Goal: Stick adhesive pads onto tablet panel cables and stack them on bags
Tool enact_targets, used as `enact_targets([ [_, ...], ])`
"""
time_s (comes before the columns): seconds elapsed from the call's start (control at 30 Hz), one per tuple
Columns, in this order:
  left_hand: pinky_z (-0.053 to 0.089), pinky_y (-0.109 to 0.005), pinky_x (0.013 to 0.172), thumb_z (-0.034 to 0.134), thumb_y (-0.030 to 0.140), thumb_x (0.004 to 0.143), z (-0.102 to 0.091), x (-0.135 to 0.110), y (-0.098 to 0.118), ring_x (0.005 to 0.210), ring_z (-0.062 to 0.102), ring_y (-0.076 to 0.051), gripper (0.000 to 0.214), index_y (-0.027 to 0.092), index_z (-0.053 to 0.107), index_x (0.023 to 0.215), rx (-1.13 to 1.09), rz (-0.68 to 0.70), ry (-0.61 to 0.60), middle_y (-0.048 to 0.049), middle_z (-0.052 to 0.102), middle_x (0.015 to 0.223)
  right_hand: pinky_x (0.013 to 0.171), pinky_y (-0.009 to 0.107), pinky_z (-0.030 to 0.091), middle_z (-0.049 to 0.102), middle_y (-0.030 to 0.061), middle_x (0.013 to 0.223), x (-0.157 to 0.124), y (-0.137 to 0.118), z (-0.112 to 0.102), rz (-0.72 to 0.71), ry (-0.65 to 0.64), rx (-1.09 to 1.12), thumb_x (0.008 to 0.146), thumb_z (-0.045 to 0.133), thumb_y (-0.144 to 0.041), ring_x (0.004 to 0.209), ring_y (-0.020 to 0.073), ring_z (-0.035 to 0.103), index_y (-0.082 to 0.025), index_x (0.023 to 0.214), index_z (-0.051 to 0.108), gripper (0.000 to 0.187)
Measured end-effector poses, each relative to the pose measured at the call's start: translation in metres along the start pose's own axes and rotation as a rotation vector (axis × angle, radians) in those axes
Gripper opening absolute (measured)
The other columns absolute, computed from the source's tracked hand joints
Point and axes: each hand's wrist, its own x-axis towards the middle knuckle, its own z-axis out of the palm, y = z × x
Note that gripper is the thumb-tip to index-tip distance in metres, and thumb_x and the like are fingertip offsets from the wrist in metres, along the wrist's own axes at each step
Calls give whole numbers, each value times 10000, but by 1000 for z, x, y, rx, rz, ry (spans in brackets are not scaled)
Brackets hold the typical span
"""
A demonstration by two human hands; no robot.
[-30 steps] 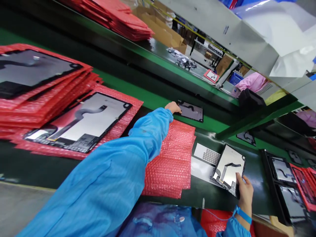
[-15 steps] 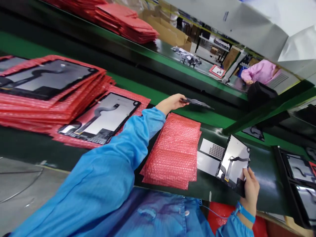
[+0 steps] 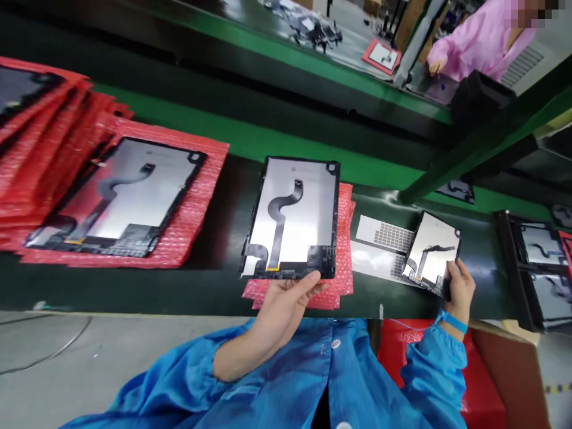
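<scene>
My left hand [image 3: 283,307] grips a tablet screen panel [image 3: 295,232] by its near edge, thumb on top. The panel's silvery back faces up, with a curved dark ribbon cable along it. Behind it, partly covered, is a stack of red bubble-wrap bags [image 3: 345,250]. At the right, my right hand [image 3: 460,286] is closed on the right edge of a second screen panel [image 3: 431,238], tilted over sheets of small dark labels [image 3: 373,229]. Whether that panel touches the bench is unclear.
Left, another screen panel [image 3: 156,190] lies on red bubble-wrap bags, beside a tall pile of bags [image 3: 44,167]. A black divided tray [image 3: 529,268] holds panels at the right. A green post [image 3: 482,137] rises from the bench [image 3: 134,292]. Across, a person in pink [image 3: 473,47] works.
My left hand has come back toward me, bringing its panel from edge-on to back-up over the bag stack. My right hand still holds its panel. The view has tilted downward.
</scene>
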Motion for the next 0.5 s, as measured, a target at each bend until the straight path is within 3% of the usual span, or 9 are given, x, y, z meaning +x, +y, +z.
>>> enact_targets([
  [0.13,672,-403,1003,1019,363,597,-4,12,-24,893,806,-209,281,270,802,749,-29,-80,41,13,837,912,885,391,609,792,65,1044,22,-12,-5,-37,-55,-11,615,915,-509,844,197,717,-115,1361,742,861],
  [0.27,590,-497,1159,1019,385,607,-13,21,-28,1056,813,-259,284,281,780,719,1,-122,24,15,844,982,913,372,609,794,97,1147,44,-26,-12,-82,-51,-1,669,871,-503,979,227,729,-122,1312,752,757],
  [0.4,525,-588,1209,934,559,719,-30,21,-17,1275,736,-385,303,282,844,802,167,-289,-140,-89,831,1177,861,317,592,788,148,1183,63,-33,-19,-70,-55,-23,835,748,-476,1010,226,725,-98,1269,746,575],
  [0.5,605,-591,1084,796,760,752,-42,17,-4,1215,757,-427,536,299,891,1009,354,-447,-307,-137,798,1269,848,284,579,789,146,1210,63,-32,-18,-54,-122,-26,886,711,-449,1015,205,732,-114,1282,745,521],
])
